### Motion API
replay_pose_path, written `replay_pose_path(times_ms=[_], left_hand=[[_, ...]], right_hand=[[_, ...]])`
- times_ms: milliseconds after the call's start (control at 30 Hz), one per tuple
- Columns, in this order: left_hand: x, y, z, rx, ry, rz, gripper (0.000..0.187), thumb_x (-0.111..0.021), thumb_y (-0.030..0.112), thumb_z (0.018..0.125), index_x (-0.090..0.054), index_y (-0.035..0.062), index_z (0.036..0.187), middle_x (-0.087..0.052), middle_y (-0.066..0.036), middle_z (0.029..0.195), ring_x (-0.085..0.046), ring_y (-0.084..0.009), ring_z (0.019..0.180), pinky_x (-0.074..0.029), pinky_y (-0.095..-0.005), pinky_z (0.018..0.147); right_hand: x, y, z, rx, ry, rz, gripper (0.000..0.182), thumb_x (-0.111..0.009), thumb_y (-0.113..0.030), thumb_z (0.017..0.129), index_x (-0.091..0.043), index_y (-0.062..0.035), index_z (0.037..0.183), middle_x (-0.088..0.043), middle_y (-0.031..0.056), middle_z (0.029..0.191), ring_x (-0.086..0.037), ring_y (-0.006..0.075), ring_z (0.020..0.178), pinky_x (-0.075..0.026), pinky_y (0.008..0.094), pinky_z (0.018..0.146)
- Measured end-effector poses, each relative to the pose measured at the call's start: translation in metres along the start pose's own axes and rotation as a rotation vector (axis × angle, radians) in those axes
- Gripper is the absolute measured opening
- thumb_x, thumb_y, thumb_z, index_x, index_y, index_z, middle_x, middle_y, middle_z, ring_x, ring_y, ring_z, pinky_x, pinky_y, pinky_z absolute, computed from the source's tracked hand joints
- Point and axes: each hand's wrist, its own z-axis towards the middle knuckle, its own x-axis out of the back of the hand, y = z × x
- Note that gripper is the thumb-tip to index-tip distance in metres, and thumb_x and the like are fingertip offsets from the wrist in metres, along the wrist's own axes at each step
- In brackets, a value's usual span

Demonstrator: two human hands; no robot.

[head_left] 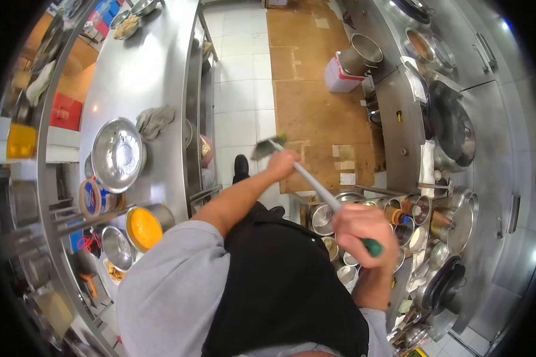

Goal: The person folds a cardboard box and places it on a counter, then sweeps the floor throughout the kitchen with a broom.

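Note:
A broom with a pale grey handle (317, 188) and a green end cap slants across in front of my body. Wrapped round the lower part of the handle is my left hand (284, 165). My right hand (365, 231) is closed round the upper end, close to the cap. The dark green broom head (269, 146) is low over the white floor tiles, beside the edge of the brown cardboard (307, 77) on the floor. My black shoe (240, 166) stands to the left of the head.
Along the left runs a steel table (152, 65) with a metal bowl (118, 153), a grey cloth (155, 121) and a pot of orange liquid (144, 228). Woks (452, 122) and a stove line the right. A bucket-like pot (361, 55) sits on a white box.

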Motion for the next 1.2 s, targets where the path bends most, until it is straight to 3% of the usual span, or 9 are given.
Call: replay_pose_path(times_ms=[200, 267, 333, 533, 633, 767, 867, 1000, 1200], left_hand=[[0.047, -0.048, 0.086, 0.175, 0.056, -0.081, 0.026, -0.078, 0.032, 0.092, -0.073, 0.0073, 0.087, -0.069, -0.019, 0.096, -0.068, -0.0419, 0.098, -0.056, -0.0524, 0.085], [0.058, -0.005, 0.111, 0.108, -0.041, -0.153, 0.028, -0.080, 0.035, 0.090, -0.074, 0.0077, 0.087, -0.070, -0.020, 0.098, -0.069, -0.0415, 0.100, -0.056, -0.0517, 0.086], [0.054, 0.041, 0.127, -0.018, -0.092, -0.284, 0.035, -0.076, 0.042, 0.091, -0.073, 0.0075, 0.090, -0.071, -0.021, 0.092, -0.069, -0.0422, 0.095, -0.056, -0.0529, 0.083], [0.013, 0.167, 0.149, -0.731, -0.857, -0.263, 0.021, -0.074, 0.023, 0.083, -0.074, 0.0111, 0.100, -0.075, -0.020, 0.093, -0.072, -0.0445, 0.098, -0.058, -0.0556, 0.082], [-0.027, 0.169, 0.161, -0.751, -0.911, -0.371, 0.022, -0.074, 0.025, 0.085, -0.074, 0.0118, 0.102, -0.075, -0.019, 0.096, -0.072, -0.0441, 0.099, -0.058, -0.0553, 0.083], [-0.084, 0.058, 0.184, -0.521, -0.788, -0.316, 0.031, -0.072, 0.041, 0.089, -0.074, 0.0115, 0.095, -0.074, -0.017, 0.100, -0.072, -0.0405, 0.098, -0.057, -0.0535, 0.081], [-0.038, -0.020, 0.207, -0.491, -0.530, -0.214, 0.023, -0.073, 0.032, 0.088, -0.074, 0.0103, 0.094, -0.070, -0.019, 0.094, -0.070, -0.0429, 0.094, -0.057, -0.0545, 0.081], [-0.002, -0.083, 0.243, -0.255, -0.547, 0.040, 0.022, -0.077, 0.030, 0.082, -0.078, 0.0147, 0.099, -0.075, -0.016, 0.094, -0.073, -0.0398, 0.094, -0.059, -0.0532, 0.080], [-0.001, 0.040, 0.248, -0.450, -0.638, 0.138, 0.021, -0.077, 0.029, 0.082, -0.078, 0.0115, 0.093, -0.077, -0.018, 0.093, -0.075, -0.0407, 0.090, -0.060, -0.0531, 0.078]], right_hand=[[-0.016, 0.060, 0.024, -0.091, 0.561, -0.063, 0.019, -0.073, -0.005, 0.091, -0.065, 0.0026, 0.075, -0.068, 0.0147, 0.076, -0.070, 0.0320, 0.074, -0.058, 0.0419, 0.067], [0.003, 0.054, 0.002, -0.188, 0.917, 0.230, 0.037, -0.058, -0.030, 0.111, -0.065, -0.0002, 0.090, -0.064, 0.0143, 0.081, -0.067, 0.0314, 0.081, -0.066, 0.0408, 0.062], [0.025, 0.009, 0.006, -0.245, 1.217, 0.152, 0.053, -0.047, -0.054, 0.111, -0.060, -0.0040, 0.100, -0.051, 0.0091, 0.075, -0.060, 0.0270, 0.080, -0.063, 0.0356, 0.050], [0.041, -0.098, 0.031, -0.236, 0.862, -0.196, 0.047, -0.062, -0.042, 0.107, -0.055, -0.0038, 0.081, -0.052, 0.0117, 0.077, -0.063, 0.0303, 0.074, -0.061, 0.0363, 0.048], [0.036, -0.059, 0.062, -0.350, 0.895, -0.214, 0.047, -0.065, -0.036, 0.106, -0.050, -0.0040, 0.074, -0.054, 0.0135, 0.072, -0.066, 0.0325, 0.073, -0.061, 0.0404, 0.051], [0.036, 0.048, 0.063, -0.315, 1.117, -0.009, 0.050, -0.061, -0.037, 0.109, -0.046, -0.0047, 0.074, -0.052, 0.0116, 0.071, -0.062, 0.0320, 0.074, -0.065, 0.0462, 0.058], [0.045, 0.101, 0.043, -0.127, 1.189, 0.247, 0.052, -0.055, -0.040, 0.112, -0.045, -0.0044, 0.075, -0.048, 0.0095, 0.071, -0.060, 0.0308, 0.076, -0.068, 0.0510, 0.062], [0.045, 0.150, 0.028, -0.190, 1.279, 0.385, 0.055, -0.047, -0.048, 0.113, -0.043, -0.0073, 0.076, -0.045, 0.0075, 0.073, -0.056, 0.0286, 0.078, -0.070, 0.0547, 0.063], [0.094, 0.083, -0.065, -0.010, 1.378, 0.497, 0.058, -0.047, -0.051, 0.112, -0.044, -0.0087, 0.073, -0.045, 0.0074, 0.070, -0.059, 0.0309, 0.078, -0.069, 0.0604, 0.064]])
